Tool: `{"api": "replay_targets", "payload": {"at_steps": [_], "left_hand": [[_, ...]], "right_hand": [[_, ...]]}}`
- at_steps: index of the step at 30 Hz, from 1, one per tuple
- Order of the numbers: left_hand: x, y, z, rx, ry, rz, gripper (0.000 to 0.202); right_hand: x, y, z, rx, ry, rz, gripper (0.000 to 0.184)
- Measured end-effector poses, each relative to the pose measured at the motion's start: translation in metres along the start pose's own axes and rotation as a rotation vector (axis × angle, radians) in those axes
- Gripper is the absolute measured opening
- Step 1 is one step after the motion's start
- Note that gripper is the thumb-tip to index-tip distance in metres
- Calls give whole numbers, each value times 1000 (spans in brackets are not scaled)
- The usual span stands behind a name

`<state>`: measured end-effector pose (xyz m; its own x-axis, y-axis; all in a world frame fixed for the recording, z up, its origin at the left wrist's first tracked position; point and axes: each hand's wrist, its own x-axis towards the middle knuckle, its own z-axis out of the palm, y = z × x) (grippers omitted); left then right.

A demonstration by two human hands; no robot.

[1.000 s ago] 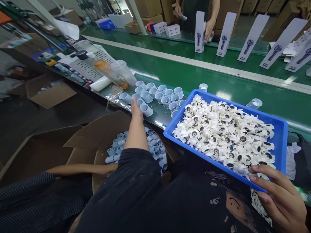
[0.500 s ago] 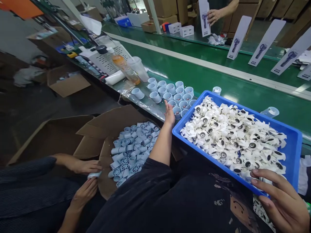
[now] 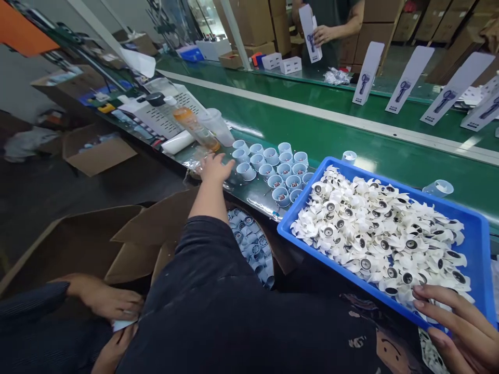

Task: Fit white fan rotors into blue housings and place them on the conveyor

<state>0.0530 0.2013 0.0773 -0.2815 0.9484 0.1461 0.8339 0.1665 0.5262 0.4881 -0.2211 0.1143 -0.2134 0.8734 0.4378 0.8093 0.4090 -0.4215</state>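
My left hand is over the near edge of the bench, its thumb and fingers apart, just left of a cluster of pale blue plastic cups. The lone cup seen there earlier is hidden by this hand; contact cannot be made out. Small dark and reddish parts lie inside several of the cups. My right hand is at the near right edge of a blue tray, fingers spread and loosely bent over the rim. White fan impellers with dark hubs fill the tray, close to these fingertips.
A carton of blue cylindrical housings stands below the bench. At lower left, a co-worker's hands hold a small pale piece. An orange-liquid bottle leans behind my left hand. Printed white boxes stand along the green belt.
My left hand has moved left from beside the tray to where the lone cup stood. My right hand stays by the rim. The view has shifted slightly.
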Motion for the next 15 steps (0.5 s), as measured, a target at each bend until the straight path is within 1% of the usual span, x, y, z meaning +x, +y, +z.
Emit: {"api": "replay_targets", "payload": {"at_steps": [2,7,10,12,14,15], "left_hand": [[8,2,-3,113,-99,4,53],[4,4,-6,325,-212,20,69],[4,6,-6,376,-264,32,78],[10,10,-4,407,-295,45,85],[19,16,-1,431,-346,60,85],[23,19,1,437,-372,67,81]], "right_hand": [[2,-1,3,-7,5,7,23],[11,-4,7,4,-1,20,22],[19,-6,9,21,-3,4,23],[25,-8,11,28,-12,-19,23],[31,-10,12,27,-17,-34,23],[34,-11,12,24,-15,-38,22]]}}
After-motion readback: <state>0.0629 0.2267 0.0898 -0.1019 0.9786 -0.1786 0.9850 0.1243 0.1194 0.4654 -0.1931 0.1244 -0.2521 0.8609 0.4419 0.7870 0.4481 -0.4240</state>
